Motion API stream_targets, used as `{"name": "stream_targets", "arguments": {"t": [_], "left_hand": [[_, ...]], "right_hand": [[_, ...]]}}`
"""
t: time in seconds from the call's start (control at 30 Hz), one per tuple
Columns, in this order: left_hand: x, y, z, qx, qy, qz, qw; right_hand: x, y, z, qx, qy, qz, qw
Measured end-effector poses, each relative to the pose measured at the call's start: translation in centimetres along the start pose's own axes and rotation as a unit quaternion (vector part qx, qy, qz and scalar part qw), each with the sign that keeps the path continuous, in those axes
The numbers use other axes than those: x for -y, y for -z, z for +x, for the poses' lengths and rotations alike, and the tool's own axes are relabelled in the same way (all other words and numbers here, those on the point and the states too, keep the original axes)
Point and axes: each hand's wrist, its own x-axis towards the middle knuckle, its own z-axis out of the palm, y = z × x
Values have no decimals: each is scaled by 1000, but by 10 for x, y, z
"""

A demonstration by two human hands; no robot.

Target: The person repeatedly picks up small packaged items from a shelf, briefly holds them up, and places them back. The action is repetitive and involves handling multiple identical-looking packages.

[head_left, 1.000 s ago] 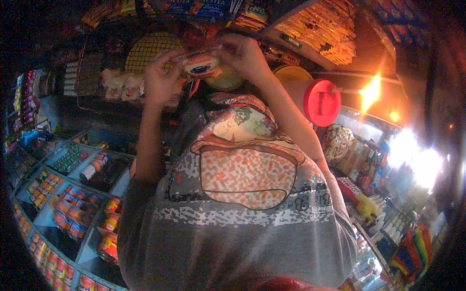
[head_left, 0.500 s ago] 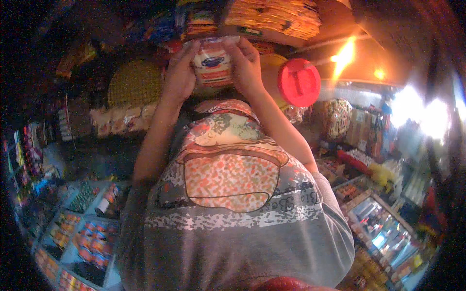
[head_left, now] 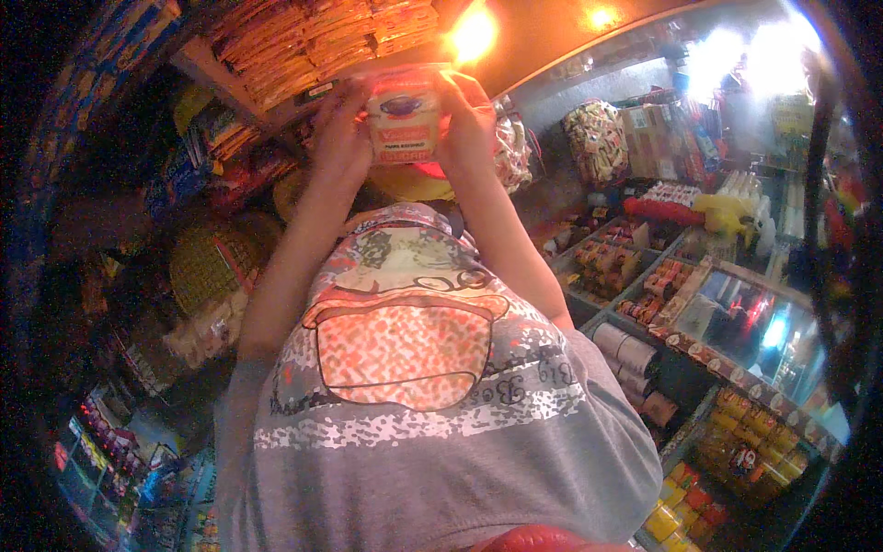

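Note:
Both arms reach out ahead, and a small packet (head_left: 403, 118) is stretched upright between my hands. It looks like a flat plastic pouch, cream and orange-red, with a dark oval emblem near its top; what it contains cannot be made out. My left hand (head_left: 342, 136) grips its left edge, fingers closed and partly in shadow. On the opposite edge, my right hand (head_left: 467, 127) is closed too, lit reddish by the lamp behind. The fingers behind the packet are hidden.
Stacked orange packs (head_left: 313, 41) fill a shelf at the upper left. To the right stands a compartmented counter with small goods (head_left: 602, 267), a glass-topped case (head_left: 750, 308) and white rolls (head_left: 625, 350). A round woven basket (head_left: 216, 267) is at left. A bright lamp (head_left: 474, 35) glows overhead.
My view has swung round, so the shelves and counter sit elsewhere in it, with more of the right-hand counter showing. The packet stays between both hands.

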Motion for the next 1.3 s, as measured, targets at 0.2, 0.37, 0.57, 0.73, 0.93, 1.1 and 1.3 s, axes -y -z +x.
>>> {"name": "stream_targets", "arguments": {"t": [0.2, 0.37, 0.57, 0.73, 0.93, 1.1, 1.3], "left_hand": [[19, 3, 18, 57, -100, 117, 986], [21, 1, 32, -16, -5, 15, 1000], [17, -12, 37, -16, 89, -99, 991], [18, -14, 40, 0, 67, -84, 994], [15, -35, 24, 80, -178, 410, 891], [31, -47, 38, -22, 43, -65, 997], [47, -24, 65, 38, 70, -59, 995]], "right_hand": [[16, 2, 12, -32, -58, 73, 995], [5, 22, 31, 23, -43, 85, 995], [7, 19, 46, -51, -51, 47, 996], [21, 15, 50, -60, -96, 59, 992], [20, 30, 56, -67, -90, 94, 989], [34, 37, 52, -68, -104, 78, 989], [35, 47, 54, -43, -107, 99, 988]]}}
